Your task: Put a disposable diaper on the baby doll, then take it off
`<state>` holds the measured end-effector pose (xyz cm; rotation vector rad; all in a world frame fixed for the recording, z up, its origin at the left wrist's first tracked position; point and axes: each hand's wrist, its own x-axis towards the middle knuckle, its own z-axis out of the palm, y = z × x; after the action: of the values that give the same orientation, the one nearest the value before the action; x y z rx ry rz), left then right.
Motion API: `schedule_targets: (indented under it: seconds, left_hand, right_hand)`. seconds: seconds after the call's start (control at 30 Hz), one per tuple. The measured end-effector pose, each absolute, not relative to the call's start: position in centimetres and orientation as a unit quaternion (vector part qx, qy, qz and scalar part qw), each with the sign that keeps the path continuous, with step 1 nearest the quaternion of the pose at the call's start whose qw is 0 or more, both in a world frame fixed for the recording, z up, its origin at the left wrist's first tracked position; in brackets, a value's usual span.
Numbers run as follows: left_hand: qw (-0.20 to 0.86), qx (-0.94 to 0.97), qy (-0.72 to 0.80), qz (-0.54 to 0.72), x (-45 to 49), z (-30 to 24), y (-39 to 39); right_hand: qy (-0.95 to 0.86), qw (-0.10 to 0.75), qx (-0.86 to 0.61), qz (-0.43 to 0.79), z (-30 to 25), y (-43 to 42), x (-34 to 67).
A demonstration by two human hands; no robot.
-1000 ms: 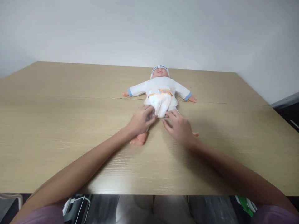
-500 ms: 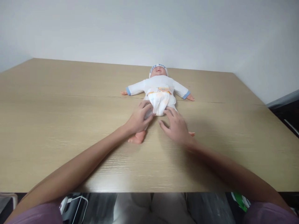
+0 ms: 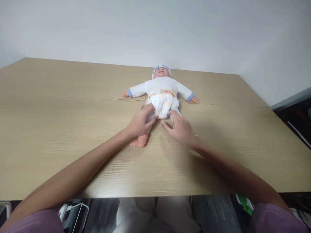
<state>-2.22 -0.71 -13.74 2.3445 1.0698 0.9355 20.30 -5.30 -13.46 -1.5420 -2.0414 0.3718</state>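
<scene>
A baby doll [image 3: 161, 84] lies on its back, arms spread, in a white top with blue cuffs and a lettered white cap. A white diaper [image 3: 162, 105] with an orange-trimmed waistband covers its lower body. My left hand [image 3: 142, 121] is over the doll's leg on the left, thumb and fingers closed at the diaper's leg edge. On the other side, my right hand [image 3: 180, 129] is open, its fingertips touching the diaper's leg edge and its thumb apart. The doll's left-side foot [image 3: 140, 141] shows below my left hand; its other foot is mostly hidden.
The doll lies on a wide wooden table [image 3: 73, 129] with a seam running across it. Behind it stands a pale wall [image 3: 121, 32]. Dark equipment [image 3: 296, 116] is at the right edge. Below the table's front edge, a white cable [image 3: 84, 207] shows at the left.
The whole view has shifted slightly, so the doll and table sit a little further left and up. Right thumb and fingers shift slightly at the diaper's edge; my left hand keeps its place.
</scene>
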Motion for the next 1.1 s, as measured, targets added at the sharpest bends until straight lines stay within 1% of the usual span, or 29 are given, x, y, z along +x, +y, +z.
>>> schedule_targets:
  seconds: [0.2, 0.3, 0.4, 0.53, 0.6, 0.77, 0.97, 1.1]
  left_hand:
    - [0.256, 0.78, 0.422, 0.385, -2.4, -14.9, -0.3]
    - [0.301, 0.749, 0.422, 0.413, -2.4, -15.5, -0.2]
    - [0.333, 0.724, 0.426, 0.428, -2.3, -15.8, -0.1]
    - [0.346, 0.699, 0.446, 0.439, -2.4, -16.1, 0.3]
    - [0.368, 0.688, 0.446, 0.438, -2.5, -16.2, 0.6]
    - [0.409, 0.665, 0.446, 0.437, -2.5, -16.0, 0.6]
    - [0.385, 0.654, 0.495, 0.423, -2.3, -15.1, 0.1]
    - [0.368, 0.688, 0.487, 0.392, -2.6, -14.4, 0.1]
  right_hand:
    - [-0.727, 0.272, -0.61, 0.159, -13.2, -5.1, 20.2]
    - [-0.715, 0.288, -0.614, 0.17, -13.3, -4.9, 20.3]
    - [-0.698, 0.334, -0.602, 0.197, -13.6, -4.5, 20.5]
    - [-0.667, 0.416, -0.566, 0.249, -13.5, -3.9, 21.3]
    - [-0.653, 0.427, -0.565, 0.267, -13.1, -3.7, 21.9]
    - [-0.645, 0.374, -0.59, 0.31, -11.8, -3.3, 22.8]
    - [-0.649, 0.346, -0.589, 0.334, -11.0, -3.4, 22.8]
    - [-0.658, 0.327, -0.585, 0.343, -11.4, -3.7, 22.8]
